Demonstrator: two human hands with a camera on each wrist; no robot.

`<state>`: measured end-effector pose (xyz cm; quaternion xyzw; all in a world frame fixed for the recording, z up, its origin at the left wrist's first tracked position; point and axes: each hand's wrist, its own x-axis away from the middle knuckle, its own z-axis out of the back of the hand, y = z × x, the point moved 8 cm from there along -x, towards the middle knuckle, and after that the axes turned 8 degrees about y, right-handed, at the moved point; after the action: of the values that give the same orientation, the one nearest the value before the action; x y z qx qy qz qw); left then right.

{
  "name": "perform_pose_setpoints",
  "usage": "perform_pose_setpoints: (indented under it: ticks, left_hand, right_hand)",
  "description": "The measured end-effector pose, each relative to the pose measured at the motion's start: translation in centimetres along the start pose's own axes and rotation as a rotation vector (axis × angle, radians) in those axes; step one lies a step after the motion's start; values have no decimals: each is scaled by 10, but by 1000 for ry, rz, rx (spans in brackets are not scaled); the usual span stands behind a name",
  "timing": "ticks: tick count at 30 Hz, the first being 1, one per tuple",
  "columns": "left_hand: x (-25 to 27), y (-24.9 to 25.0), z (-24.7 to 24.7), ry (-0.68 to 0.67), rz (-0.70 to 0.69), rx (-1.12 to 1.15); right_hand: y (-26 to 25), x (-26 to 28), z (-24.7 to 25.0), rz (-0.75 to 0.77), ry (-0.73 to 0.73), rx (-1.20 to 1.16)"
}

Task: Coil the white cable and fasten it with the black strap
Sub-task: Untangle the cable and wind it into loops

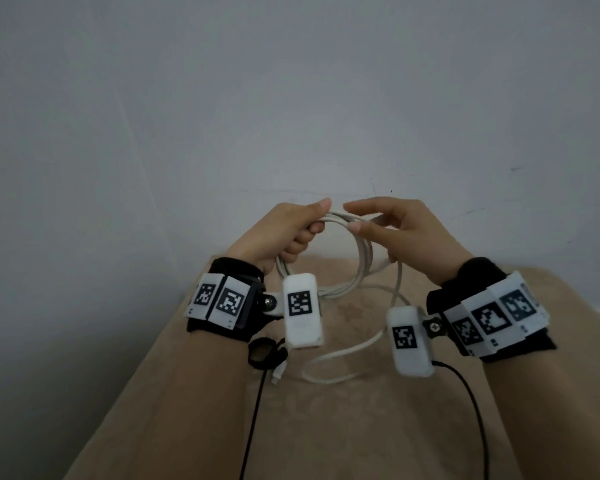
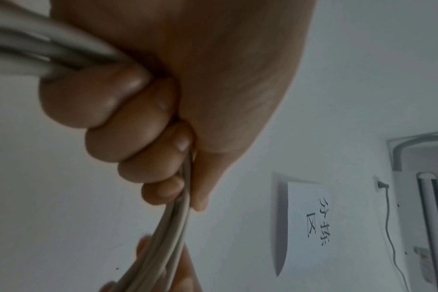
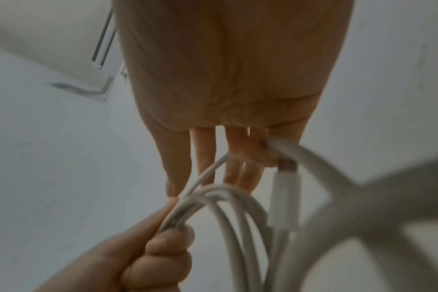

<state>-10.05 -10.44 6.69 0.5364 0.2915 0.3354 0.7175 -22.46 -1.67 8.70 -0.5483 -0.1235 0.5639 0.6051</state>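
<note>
Gripping several loops of the white cable [image 1: 357, 258] in a closed fist, the left hand [image 1: 284, 233] holds the coil up above the counter [image 1: 361, 427], thumb laid along the top of the bundle. In the left wrist view the curled fingers [image 2: 128, 110] clamp the strands against the palm. The right hand [image 1: 406, 230] meets the coil from the other side, its thumb and forefinger pinching a strand just beside the left thumb. In the right wrist view its other fingers [image 3: 205, 156] stretch out straight, with a white plug [image 3: 285, 199] hanging close by them. The loops hang down between both wrists, and a loose tail of cable trails onto the beige counter. The black strap [image 1: 265, 351] lies on the counter below the left wrist, apart from the coil, beside a second white plug [image 1: 278, 374]. A pale wall [image 1: 291, 98] stands behind.
</note>
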Motion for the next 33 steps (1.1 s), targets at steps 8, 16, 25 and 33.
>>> perform_pose_setpoints:
  ticks: [8,16,25,33]
  left_hand:
    - [-5,-3,27,162,5,144]
    - [-8,-5,46,317,-8,407]
    - [-9,-4,28,203,76,733]
    - [-11,2,15,219,53,775]
  right_hand:
    - [17,-3,29,-124,122,-130]
    - [25,-3,25,-133,216,-89]
    - [34,-3,-6,-179,124,-12]
    - [25,2,-23,-317,80,-427]
